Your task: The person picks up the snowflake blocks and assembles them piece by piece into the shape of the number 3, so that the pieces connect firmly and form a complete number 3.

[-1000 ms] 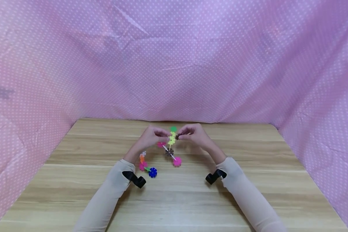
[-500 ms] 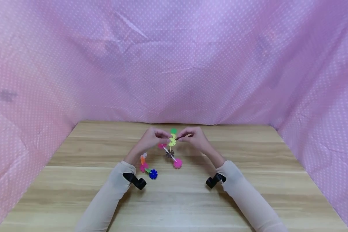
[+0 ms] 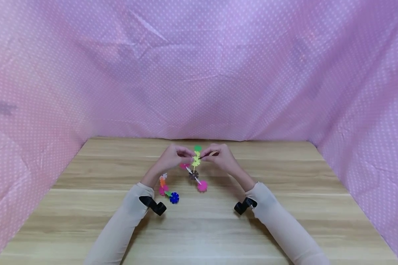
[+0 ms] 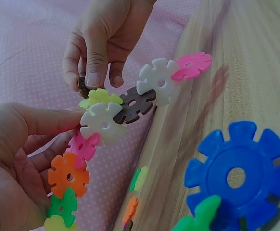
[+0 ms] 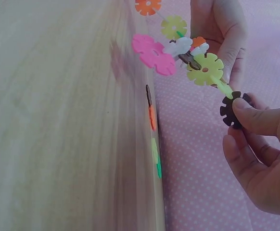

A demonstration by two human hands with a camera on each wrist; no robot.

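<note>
My left hand (image 3: 173,159) pinches a linked chain of notched plastic snowflake discs near a yellow disc (image 3: 196,161). Opposite it, my right hand (image 3: 221,157) holds a dark brown disc (image 5: 230,109) between thumb and fingers. The brown disc's rim meets a yellow disc (image 5: 222,87) at the chain's end; how deep their slots engage cannot be told. In the left wrist view, a brown disc (image 4: 135,104), a white disc (image 4: 158,79) and a pink disc (image 4: 193,66) branch off to the right. Below hang pink, orange (image 4: 69,175) and green discs along my left palm.
A blue disc (image 4: 238,175) joined to a green one shows close to the left wrist camera. Several loose discs, among them an orange disc (image 5: 152,117) and a green disc (image 5: 159,166), lie near the edge of the wooden table (image 3: 205,228). Pink dotted cloth (image 3: 199,73) surrounds the table.
My right hand has shifted slightly left, bringing the brown disc from beside the yellow disc into contact with it and turning it edge-on. My left hand stays nearly still.
</note>
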